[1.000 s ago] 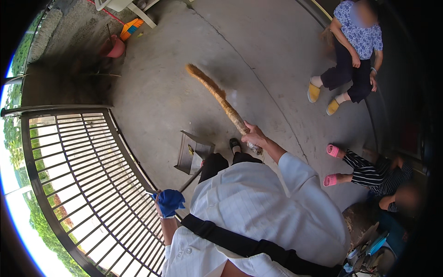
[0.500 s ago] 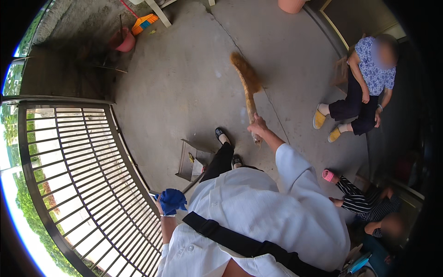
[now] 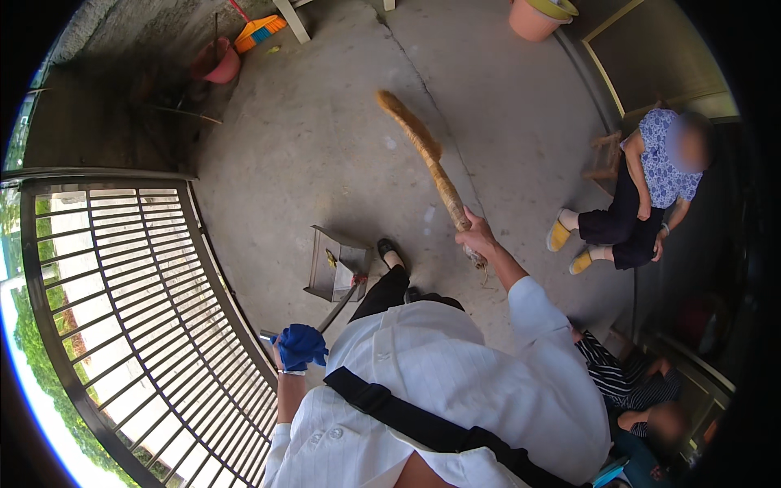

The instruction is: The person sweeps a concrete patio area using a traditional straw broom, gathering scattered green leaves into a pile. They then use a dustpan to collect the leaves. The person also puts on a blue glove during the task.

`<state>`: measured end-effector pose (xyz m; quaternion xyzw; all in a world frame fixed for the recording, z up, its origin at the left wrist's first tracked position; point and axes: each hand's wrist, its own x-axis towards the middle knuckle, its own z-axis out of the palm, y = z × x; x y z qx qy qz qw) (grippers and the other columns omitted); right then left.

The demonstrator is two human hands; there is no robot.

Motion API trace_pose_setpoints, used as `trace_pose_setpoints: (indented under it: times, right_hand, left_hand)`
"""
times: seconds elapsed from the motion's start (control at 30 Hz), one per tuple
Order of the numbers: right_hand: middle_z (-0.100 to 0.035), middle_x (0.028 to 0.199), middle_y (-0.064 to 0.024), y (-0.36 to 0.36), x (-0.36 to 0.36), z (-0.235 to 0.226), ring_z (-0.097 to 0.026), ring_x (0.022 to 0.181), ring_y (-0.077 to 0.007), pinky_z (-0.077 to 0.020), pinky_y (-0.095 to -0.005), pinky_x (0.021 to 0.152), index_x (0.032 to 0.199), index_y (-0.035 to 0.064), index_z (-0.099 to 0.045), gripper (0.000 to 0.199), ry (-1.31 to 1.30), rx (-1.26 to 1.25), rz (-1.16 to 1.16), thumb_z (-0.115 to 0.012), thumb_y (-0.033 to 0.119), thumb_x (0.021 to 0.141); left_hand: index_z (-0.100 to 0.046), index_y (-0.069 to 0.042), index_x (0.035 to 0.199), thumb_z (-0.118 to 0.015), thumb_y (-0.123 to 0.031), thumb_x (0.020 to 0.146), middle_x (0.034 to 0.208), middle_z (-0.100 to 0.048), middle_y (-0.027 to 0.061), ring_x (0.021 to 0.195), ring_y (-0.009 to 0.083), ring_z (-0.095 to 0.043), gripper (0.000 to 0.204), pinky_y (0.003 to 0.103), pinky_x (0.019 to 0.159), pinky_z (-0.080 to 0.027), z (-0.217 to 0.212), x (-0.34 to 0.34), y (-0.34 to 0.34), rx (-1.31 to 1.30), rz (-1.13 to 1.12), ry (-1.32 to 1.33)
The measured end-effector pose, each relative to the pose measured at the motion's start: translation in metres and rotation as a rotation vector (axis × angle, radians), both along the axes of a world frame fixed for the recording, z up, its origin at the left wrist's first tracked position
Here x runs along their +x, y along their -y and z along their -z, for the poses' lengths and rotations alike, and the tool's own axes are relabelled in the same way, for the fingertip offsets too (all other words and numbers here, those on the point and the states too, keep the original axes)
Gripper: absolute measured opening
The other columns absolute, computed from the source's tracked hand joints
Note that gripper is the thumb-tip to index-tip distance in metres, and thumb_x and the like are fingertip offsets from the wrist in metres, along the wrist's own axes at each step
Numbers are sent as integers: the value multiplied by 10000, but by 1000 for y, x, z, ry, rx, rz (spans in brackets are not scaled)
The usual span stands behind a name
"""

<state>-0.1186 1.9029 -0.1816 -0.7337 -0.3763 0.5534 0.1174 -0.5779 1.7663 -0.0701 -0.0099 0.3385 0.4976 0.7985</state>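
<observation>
My right hand (image 3: 476, 238) is shut on the handle of a straw broom (image 3: 423, 146), whose bushy end points up and to the left over the concrete floor. My left hand (image 3: 300, 346), in a blue glove, grips the long handle of a grey metal dustpan (image 3: 338, 264). The dustpan rests on the floor just left of my black shoe (image 3: 389, 249). My white shirt and a black strap fill the lower middle of the view.
A barred metal gate (image 3: 138, 325) curves along the left. A person sits on a low stool (image 3: 606, 154) at right, and another in a striped top (image 3: 610, 370) crouches at lower right. A pink pot (image 3: 533, 16), a red bucket (image 3: 218, 63) and an orange brush (image 3: 259, 31) stand at the back.
The broom's bushy end swung from the left toward the right across the floor, then partly back left. My gloved left hand and the dustpan stayed where they were.
</observation>
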Motion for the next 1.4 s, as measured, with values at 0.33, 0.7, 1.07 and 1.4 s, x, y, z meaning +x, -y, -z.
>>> trace_pose_setpoints:
  times: [0.33, 0.7, 1.07, 1.4]
  right_hand:
    - [-512, 1157, -220, -124, -8, 52, -530, 1041, -310, -455, -319, 851, 1356, 30, -259, 941, 351, -43, -66, -665, 147, 515]
    - [-566, 725, -60, -120, 84, -33, -525, 481, -130, -434, -281, 444, 1371, 67, -266, 855, -241, -65, 6, -619, -14, 597]
    - [-498, 1196, -171, -331, 170, 56, -524, 1056, -279, -458, -315, 868, 1373, 98, -249, 933, 277, 32, 102, -673, 171, 545]
    - [-601, 981, -161, -258, 196, 16, -587, 859, -235, -461, -273, 773, 1382, 127, -250, 895, 261, -33, -396, -642, 71, 579]
  left_hand:
    - [-389, -129, 505, -359, -405, 804, 491, -396, 51, 482, 252, -407, 408, 372, 481, -342, -7, 11, -23, -132, -92, -223]
    - [-522, -99, 654, -353, -349, 821, 643, -547, 94, 621, 305, -536, 345, 449, 613, -455, 21, 34, -46, -169, -186, -191]
    - [-366, -156, 515, -374, -334, 786, 519, -387, 33, 495, 204, -390, 324, 353, 467, -311, -29, 123, -62, -74, -329, -307]
    - [-317, -216, 475, -485, -306, 762, 441, -280, -62, 400, 104, -280, 344, 259, 423, -197, -45, 166, -89, 14, -318, -238]
